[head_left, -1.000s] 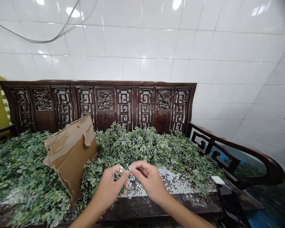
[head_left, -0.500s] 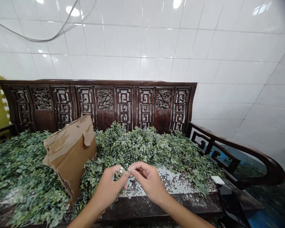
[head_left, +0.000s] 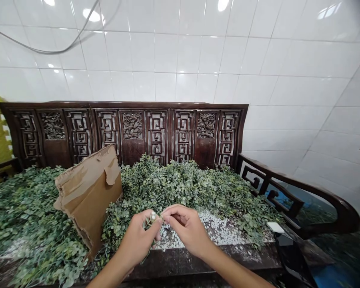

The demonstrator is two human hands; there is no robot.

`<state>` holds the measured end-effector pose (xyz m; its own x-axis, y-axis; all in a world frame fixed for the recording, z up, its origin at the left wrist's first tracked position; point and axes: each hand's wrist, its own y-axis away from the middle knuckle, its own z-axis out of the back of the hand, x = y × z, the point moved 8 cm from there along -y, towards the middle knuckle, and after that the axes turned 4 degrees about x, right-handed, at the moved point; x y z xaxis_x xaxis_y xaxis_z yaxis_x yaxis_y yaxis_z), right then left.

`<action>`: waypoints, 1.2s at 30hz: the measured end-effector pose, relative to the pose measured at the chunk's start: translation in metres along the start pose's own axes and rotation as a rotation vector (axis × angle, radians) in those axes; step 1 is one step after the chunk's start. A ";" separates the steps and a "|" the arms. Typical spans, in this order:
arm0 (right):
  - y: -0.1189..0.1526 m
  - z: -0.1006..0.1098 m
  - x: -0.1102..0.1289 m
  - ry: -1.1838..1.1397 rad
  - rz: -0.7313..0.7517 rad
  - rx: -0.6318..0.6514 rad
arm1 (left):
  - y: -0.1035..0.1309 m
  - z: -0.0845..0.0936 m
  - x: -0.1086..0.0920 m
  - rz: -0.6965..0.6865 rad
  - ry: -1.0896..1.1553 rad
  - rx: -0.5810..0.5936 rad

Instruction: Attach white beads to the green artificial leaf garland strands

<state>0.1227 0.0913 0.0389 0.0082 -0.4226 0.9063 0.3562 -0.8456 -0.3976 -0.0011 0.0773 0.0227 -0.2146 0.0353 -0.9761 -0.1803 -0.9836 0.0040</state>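
My left hand [head_left: 142,232] is closed around a small green artificial sprig [head_left: 150,221] with a few white beads on its stems. My right hand [head_left: 184,226] pinches at the sprig's tip, its fingertips meeting those of the left; what exactly sits in that pinch is too small to make out. Below and behind the hands, many loose white beads [head_left: 219,230] lie scattered on the bench seat. A big heap of green artificial foliage [head_left: 183,182] spreads just beyond the hands.
An upright piece of torn cardboard [head_left: 93,200] divides the foliage on the left. Behind rises the carved dark wooden backrest [head_left: 133,148]; a curved armrest [head_left: 318,192] bounds the right. A black phone [head_left: 292,256] and a white block [head_left: 275,227] lie at the right front.
The right fingertips have moved slightly left and down onto the sprig, closing up to the left fingers. A white bead seen at the right fingertips earlier is no longer visible there.
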 end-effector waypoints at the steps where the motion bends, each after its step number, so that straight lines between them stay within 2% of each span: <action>1: 0.000 0.000 0.001 0.003 0.004 -0.003 | 0.000 0.000 0.001 0.004 0.022 0.002; 7: -0.001 0.000 -0.002 -0.004 0.014 -0.041 | 0.000 0.001 -0.003 -0.062 0.043 0.004; 13: 0.001 -0.002 -0.005 -0.005 -0.007 -0.019 | 0.001 0.000 -0.006 -0.116 0.005 0.048; 17: 0.002 -0.003 0.002 0.019 0.035 0.058 | -0.001 0.002 -0.007 -0.130 -0.053 0.066; 20: -0.003 0.005 -0.003 0.069 0.038 0.100 | 0.000 0.001 -0.005 -0.101 -0.150 0.121; 22: -0.006 0.018 -0.022 0.203 -0.005 0.057 | 0.002 -0.002 0.005 -0.053 -0.259 0.202; 23: -0.007 0.024 -0.036 0.343 -0.048 0.043 | 0.003 -0.005 0.015 -0.015 -0.329 0.259; 24: -0.006 0.027 -0.054 0.552 -0.111 0.080 | 0.004 -0.009 0.028 0.025 -0.399 0.345; 25: -0.003 0.026 -0.075 0.787 -0.166 0.180 | 0.006 -0.014 0.043 0.078 -0.478 0.449; 27: 0.007 0.028 -0.113 0.903 -0.229 0.274 | 0.005 -0.014 0.078 0.208 -0.728 0.583; 28: 0.013 0.028 -0.130 0.949 -0.255 0.307 | 0.000 -0.008 0.091 0.234 -0.856 0.578; 30: 0.025 0.025 -0.157 1.035 -0.281 0.382 | -0.018 0.012 0.100 0.218 -1.092 0.405; 31: 0.030 0.022 -0.167 1.072 -0.282 0.422 | -0.026 0.020 0.103 0.216 -1.140 0.354; 34: 0.036 0.010 -0.183 1.150 -0.263 0.534 | -0.044 0.037 0.110 0.225 -1.233 0.279; 36: 0.035 0.004 -0.186 1.184 -0.244 0.585 | -0.051 0.038 0.113 0.214 -1.278 0.283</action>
<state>0.1376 0.1420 -0.1433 -0.8136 -0.5595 0.1583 0.5796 -0.8022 0.1435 -0.0524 0.1379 -0.0797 -0.9820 0.1789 -0.0611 -0.1890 -0.9255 0.3281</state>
